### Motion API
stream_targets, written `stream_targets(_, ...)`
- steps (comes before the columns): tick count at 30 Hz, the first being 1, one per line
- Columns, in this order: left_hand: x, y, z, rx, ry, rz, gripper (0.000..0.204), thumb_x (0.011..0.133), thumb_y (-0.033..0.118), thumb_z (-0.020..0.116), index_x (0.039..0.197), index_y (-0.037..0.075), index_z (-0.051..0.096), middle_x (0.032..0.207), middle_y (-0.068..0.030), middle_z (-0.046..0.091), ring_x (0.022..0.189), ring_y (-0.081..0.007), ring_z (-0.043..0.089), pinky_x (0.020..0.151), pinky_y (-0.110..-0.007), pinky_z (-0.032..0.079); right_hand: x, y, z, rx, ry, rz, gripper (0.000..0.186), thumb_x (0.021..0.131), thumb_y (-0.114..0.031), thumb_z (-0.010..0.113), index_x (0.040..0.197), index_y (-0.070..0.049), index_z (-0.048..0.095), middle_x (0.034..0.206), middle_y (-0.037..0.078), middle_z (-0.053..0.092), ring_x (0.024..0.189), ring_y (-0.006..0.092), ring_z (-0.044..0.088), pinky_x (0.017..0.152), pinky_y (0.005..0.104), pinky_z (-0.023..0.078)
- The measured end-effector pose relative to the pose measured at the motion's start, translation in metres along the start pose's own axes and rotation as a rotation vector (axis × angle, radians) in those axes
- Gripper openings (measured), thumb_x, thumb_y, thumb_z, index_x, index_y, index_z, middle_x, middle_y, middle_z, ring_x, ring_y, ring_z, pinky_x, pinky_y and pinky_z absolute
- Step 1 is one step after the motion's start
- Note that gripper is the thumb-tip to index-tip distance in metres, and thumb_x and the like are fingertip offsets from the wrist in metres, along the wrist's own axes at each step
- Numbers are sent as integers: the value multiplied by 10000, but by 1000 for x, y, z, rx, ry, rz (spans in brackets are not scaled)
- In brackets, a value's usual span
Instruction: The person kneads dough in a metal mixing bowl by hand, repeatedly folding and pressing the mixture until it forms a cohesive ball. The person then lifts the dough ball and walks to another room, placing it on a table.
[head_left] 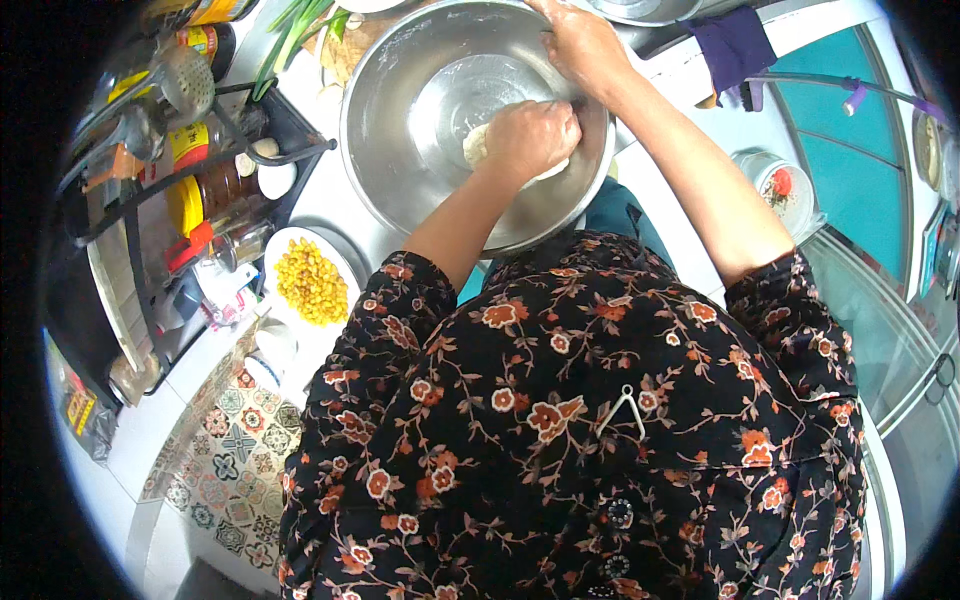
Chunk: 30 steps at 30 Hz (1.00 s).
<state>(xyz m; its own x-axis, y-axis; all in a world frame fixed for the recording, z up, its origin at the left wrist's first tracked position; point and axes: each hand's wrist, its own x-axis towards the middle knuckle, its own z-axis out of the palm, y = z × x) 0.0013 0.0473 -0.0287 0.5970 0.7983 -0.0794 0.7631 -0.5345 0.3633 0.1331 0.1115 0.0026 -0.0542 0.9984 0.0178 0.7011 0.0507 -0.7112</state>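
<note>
A wide stainless steel bowl (395,130) stands on the white counter in front of me. Inside it lies a lump of pale dough (473,147), mostly covered by my left hand (530,140). That hand is closed in a fist and presses down on the dough; its fingertips are hidden. At the bowl's far right rim, my right hand (582,48) grips the edge, partly cut off by the top of the picture. Whitish smears of flour or dough coat the bowl's inner wall.
A white plate of yellow beans or kernels (312,283) sits left of the bowl. Green onions (292,40) lie beyond it. A black rack (318,147) with jars and a slotted ladle (187,82) stands far left. To the right are a dark purple cloth (733,48) and a white tub (800,205).
</note>
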Motion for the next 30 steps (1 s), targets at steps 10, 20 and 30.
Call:
stream_targets(10, -1, -66, -26, -594, 62, -398, 501, 785, 398, 602, 1117, 28, 541, 1012, -194, 609, 978, -312, 583, 871, -385, 431, 73, -30, 2, 244, -171, -77, 373, 812, -186, 562, 1156, -76, 467, 937, 245, 594, 894, 386, 573, 745, 456, 445)
stream_targets(20, -43, -82, -51, -40, 95, -300, 498, 759, 186, 618, 1212, 33, 479, 1154, -202, 534, 1042, -353, 515, 923, -399, 391, -23, -17, -5, -213, 52, -37, 521, 787, -81, 541, 1284, -132, 397, 1086, 226, 570, 998, 371, 562, 871, 420, 448)
stream_targets(30, -44, -55, -21, -109, -240, 410, 340, 790, 33, 468, 1121, -12, 534, 1126, -178, 543, 1059, -309, 502, 938, -368, 377, -14, -12, 2, -117, -27, 61, 520, 799, -99, 540, 1294, -139, 386, 1094, 236, 564, 1005, 392, 546, 873, 434, 431)
